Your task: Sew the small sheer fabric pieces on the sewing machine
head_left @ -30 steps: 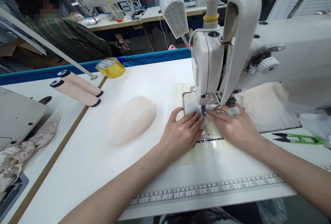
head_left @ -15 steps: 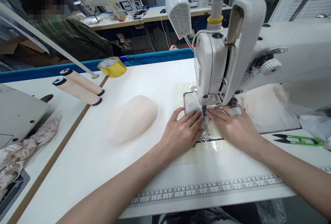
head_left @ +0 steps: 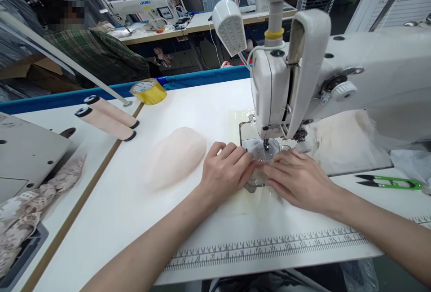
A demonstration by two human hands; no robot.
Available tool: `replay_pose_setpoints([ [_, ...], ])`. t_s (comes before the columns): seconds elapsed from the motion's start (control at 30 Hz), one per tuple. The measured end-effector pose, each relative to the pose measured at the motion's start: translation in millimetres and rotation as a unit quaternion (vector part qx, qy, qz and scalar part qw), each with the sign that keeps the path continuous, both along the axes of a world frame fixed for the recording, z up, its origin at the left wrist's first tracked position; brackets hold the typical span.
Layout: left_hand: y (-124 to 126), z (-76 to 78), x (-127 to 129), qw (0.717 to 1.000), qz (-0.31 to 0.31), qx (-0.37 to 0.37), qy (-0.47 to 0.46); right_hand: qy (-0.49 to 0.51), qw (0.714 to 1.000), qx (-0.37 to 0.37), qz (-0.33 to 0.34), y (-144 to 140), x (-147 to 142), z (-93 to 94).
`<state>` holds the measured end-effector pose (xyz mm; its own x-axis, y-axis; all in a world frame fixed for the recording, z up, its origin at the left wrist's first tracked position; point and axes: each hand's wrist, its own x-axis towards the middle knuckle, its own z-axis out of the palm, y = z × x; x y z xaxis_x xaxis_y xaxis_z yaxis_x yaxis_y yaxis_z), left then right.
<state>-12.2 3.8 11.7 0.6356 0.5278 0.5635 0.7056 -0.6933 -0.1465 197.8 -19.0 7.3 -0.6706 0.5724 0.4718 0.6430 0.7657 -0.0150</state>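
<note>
The white sewing machine [head_left: 272, 81] stands over its bed, with the presser foot and needle [head_left: 266, 144] showing above the metal plate [head_left: 247, 132]. Just in front of the needle, my left hand [head_left: 227, 168] is closed, its fingers curled and fingertips pressed together. My right hand [head_left: 296, 177] meets it from the other side, thumb and fingers pinched, the fingertips almost touching those of the left. Whatever thin piece lies between them is hidden by the fingers. To the left of my hands a pale beige moulded cup [head_left: 178, 155] rests on the white table.
Green thread snips [head_left: 390, 182] and folded pale fabric [head_left: 346, 141] lie at the right. Two beige thread cones [head_left: 106, 123], yellow tape [head_left: 148, 91] and lace [head_left: 43, 202] are at the left. A printed ruler [head_left: 269, 248] runs along the front edge. A co-worker [head_left: 97, 54] sits beyond the table.
Both hands have drawn back toward me from beside the needle, uncovering the presser foot. The left fingers, flat before, are now curled. The camera view has shifted slightly.
</note>
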Motion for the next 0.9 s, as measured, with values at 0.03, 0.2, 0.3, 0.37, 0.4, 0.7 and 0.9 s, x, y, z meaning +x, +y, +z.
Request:
replay_pose_setpoints([
  [0.03, 1.6, -0.6, 0.3, 1.0, -0.021, -0.007, 0.005, 0.004, 1.0, 0.007, -0.004, -0.5, -0.3, 0.6],
  [0.2, 8.9, -6.3, -0.6, 0.994, -0.073, -0.063, 0.051, 0.008, 0.998, 0.059, -0.029, -2.7, 1.0, -3.1],
  [0.3, 10.1, -8.4, -2.1, 0.992, -0.073, -0.084, 0.052, -0.013, 1.0, 0.01, -0.019, -4.5, -0.4, -5.5],
  [0.37, 9.9, -9.2, -1.8, 0.991, -0.08, -0.097, 0.048, -0.027, 0.998, -0.009, -0.054, -4.3, -2.1, -5.1],
  [0.4, 9.6, -9.4, -1.1, 0.99, -0.083, -0.105, 0.043, -0.031, 0.997, -0.015, -0.075, -3.6, -2.7, -4.6],
  [0.7, 1.8, -10.0, 6.2, 0.987, -0.068, -0.139, 0.038, -0.074, 0.984, 0.002, -0.163, 12.4, 6.5, -10.0],
  [0.9, -2.9, -7.3, 7.5, 0.99, -0.054, -0.105, 0.076, -0.085, 0.985, 0.024, -0.147, 16.6, 9.1, -11.4],
])
